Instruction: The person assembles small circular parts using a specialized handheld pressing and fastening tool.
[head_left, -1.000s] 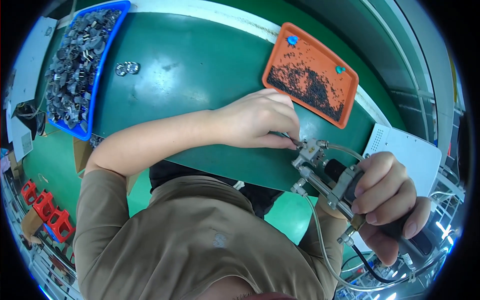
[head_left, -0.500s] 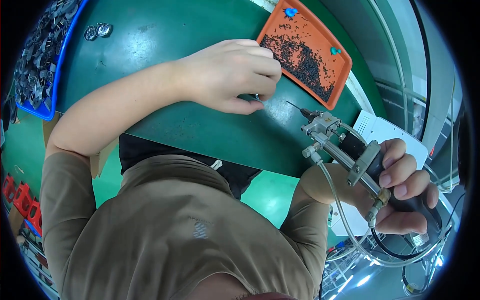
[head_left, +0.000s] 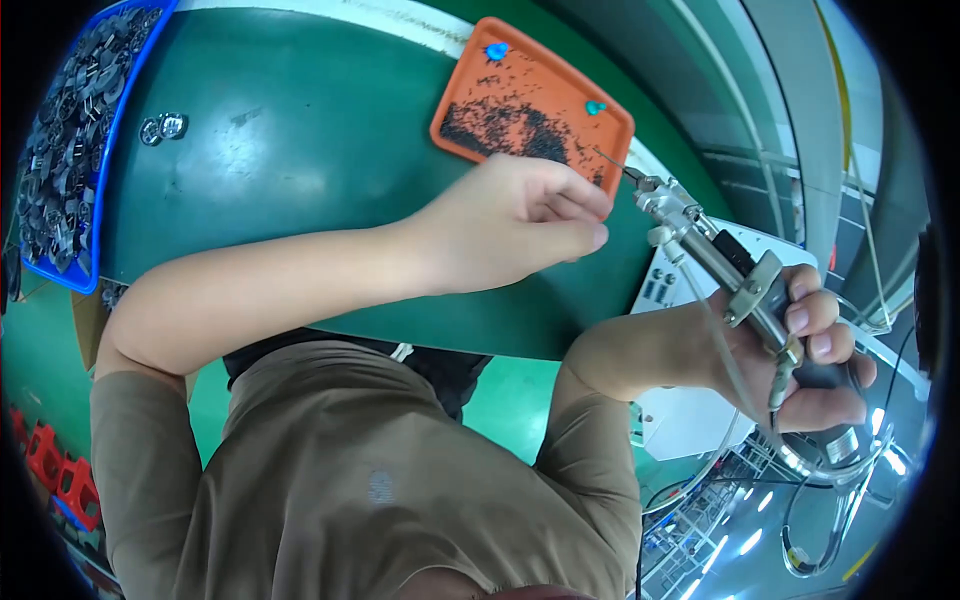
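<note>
Pointing up-left, the tool (right grip wrapped around it) slants toward the orange tray.

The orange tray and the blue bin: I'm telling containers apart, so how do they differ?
Contents: the orange tray holds tiny black pieces, while the blue bin holds larger grey and dark parts.
Fill: bare base shows across much of the tray, but the bin's parts hide its base.
Place: the tray lies toward the far right of the bin, which stands at the picture's left.
Both hold many loose pieces.
</note>
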